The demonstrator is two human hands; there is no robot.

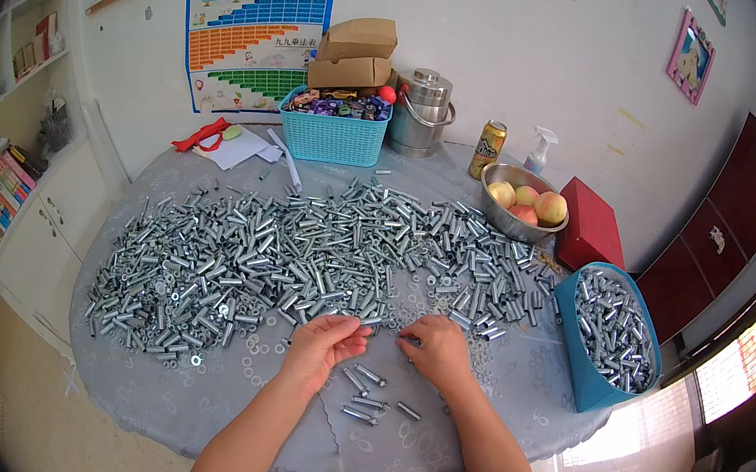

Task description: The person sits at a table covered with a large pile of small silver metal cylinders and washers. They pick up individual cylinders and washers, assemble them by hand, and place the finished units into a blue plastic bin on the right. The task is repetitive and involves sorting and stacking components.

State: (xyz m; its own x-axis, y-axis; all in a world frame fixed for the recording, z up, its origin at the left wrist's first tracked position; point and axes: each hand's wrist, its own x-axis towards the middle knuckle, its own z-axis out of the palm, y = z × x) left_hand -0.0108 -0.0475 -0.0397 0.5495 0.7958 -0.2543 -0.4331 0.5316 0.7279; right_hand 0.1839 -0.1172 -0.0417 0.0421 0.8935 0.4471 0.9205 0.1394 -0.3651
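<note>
Between the thumb and fingertips of my left hand (324,345) a small silvery anchor bolt (370,322) sticks out to the right; whether its parts are joined is too small to tell. My right hand (440,349) is a little to the right, its fingers pinched together over the table, and what they hold, if anything, is hidden. Several anchor bolts with sleeves (370,403) lie loose on the cloth between my forearms. Beyond my hands spreads a wide heap of metal sleeves, bolts and nuts (253,254). Flat washers (262,348) are scattered along its near edge.
At the right edge stands a blue bin (580,379) full of metal pieces. A steel bowl (516,227) of fruit, a red box (589,226), a can (488,149) and a spray bottle (540,149) are behind. At the back are a turquoise basket (331,139) and a steel pot (422,114).
</note>
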